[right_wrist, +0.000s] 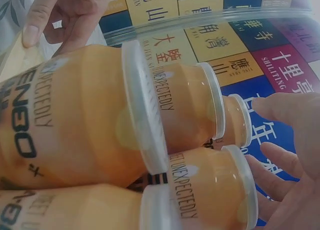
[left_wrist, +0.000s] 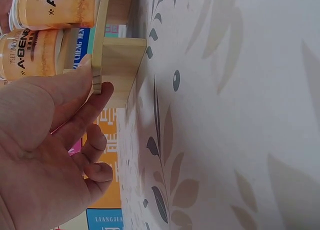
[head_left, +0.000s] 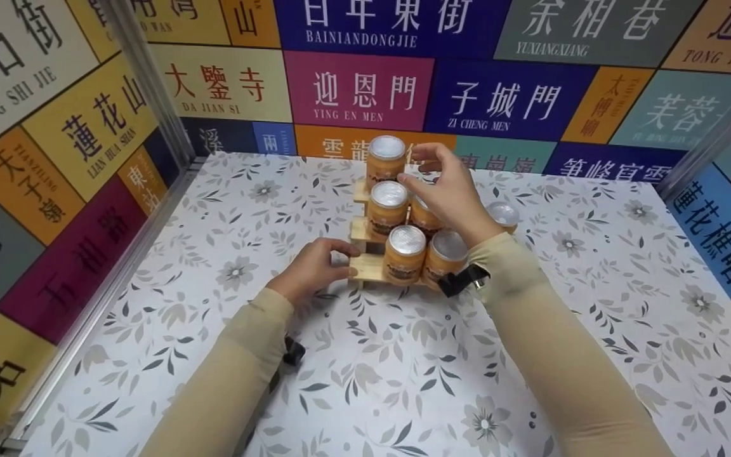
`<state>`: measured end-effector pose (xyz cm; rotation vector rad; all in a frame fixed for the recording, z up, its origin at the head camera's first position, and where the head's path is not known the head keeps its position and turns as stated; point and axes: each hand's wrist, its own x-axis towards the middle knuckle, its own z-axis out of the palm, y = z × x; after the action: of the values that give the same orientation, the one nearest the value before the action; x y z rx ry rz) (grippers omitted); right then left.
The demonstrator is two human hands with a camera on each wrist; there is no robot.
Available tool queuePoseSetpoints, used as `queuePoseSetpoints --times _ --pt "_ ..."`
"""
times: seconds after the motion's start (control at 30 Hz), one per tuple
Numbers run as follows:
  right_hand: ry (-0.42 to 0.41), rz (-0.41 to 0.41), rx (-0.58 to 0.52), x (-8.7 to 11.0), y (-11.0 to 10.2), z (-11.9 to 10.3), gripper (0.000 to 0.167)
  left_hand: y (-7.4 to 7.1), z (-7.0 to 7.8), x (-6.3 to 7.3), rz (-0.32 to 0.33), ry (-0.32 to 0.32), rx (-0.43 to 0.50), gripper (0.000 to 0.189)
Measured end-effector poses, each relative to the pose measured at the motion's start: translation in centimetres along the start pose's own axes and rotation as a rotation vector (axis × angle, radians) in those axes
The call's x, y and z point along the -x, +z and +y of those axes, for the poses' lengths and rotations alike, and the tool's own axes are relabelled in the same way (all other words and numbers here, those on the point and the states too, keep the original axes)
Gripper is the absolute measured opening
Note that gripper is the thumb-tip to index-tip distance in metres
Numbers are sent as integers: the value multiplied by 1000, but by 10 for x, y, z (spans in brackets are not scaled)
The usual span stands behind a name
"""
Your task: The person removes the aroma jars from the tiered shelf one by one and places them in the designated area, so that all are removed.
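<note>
Orange cans point(head_left: 404, 261) with silvery lids stood upright on a stepped wooden rack point(head_left: 367, 267) near the back of the surface point(head_left: 353, 387), which was covered in a leaf-and-flower pattern. Two stood side by side on the lowest step; a left-hand can point(head_left: 388, 214) and a partly hidden neighbour point(head_left: 426, 220) stood on the middle one, and a single top can point(head_left: 386, 169) rose at the left of the highest.

The left hand point(head_left: 316, 266) pinched the bare left end of the lowest step between thumb and finger. The right hand point(head_left: 452, 193) was held wide, thumb and fingers well parted beside the top can; whether the thumb touched it I could not tell.

The right wrist and sleeve point(head_left: 568, 355) stood in the way of the right side, covering part of an outer can point(head_left: 503, 213); whether that one stood on the rack or the surface could not be made out. A black strap point(head_left: 464, 280) overlapped the front right can. Behind rose walls of coloured street-name panels point(head_left: 359, 92), with a metal post point(head_left: 164, 108) at the left corner.
</note>
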<state>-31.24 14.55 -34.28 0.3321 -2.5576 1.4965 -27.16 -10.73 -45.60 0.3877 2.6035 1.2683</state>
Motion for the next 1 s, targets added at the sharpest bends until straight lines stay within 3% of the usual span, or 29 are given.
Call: queuePoseSetpoints --times 0.5,0.73,1.0 --pt "23 -39 81 -20 9 -16 61 0 1 0 -4 -2 -2 33" --pt "25 -35 97 -31 13 -12 61 -1 0 0 2 20 -12 33" --pt "54 -60 107 -37 18 -12 61 1 0 0 3 -4 -9 33"
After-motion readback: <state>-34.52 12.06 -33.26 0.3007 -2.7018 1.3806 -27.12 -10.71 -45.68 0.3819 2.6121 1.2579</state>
